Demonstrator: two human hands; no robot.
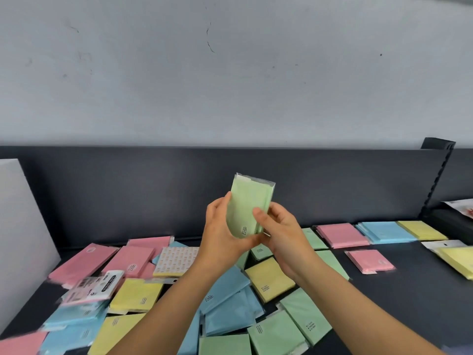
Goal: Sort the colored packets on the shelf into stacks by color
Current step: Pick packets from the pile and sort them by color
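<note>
The dark shelf (409, 290) carries a loose heap around a patterned packet (176, 261). Pink packets (84, 260) lie left of it, yellow packets (137, 294) in front, and blue packets (227, 311) and green packets (276, 336) overlap to its front right. Well to its right, along the back, a pink stack (341, 234), blue stack (386, 231) and yellow stack (421, 229) sit side by side.

At least seven green plastic-wrapped flat packets (247, 211) show, at least five plain yellow packets (270, 279), about seven pink packets (368, 261) and at least six blue packets (225, 290); stacks hide exact totals. One orange-patterned packet (176, 261).
</note>
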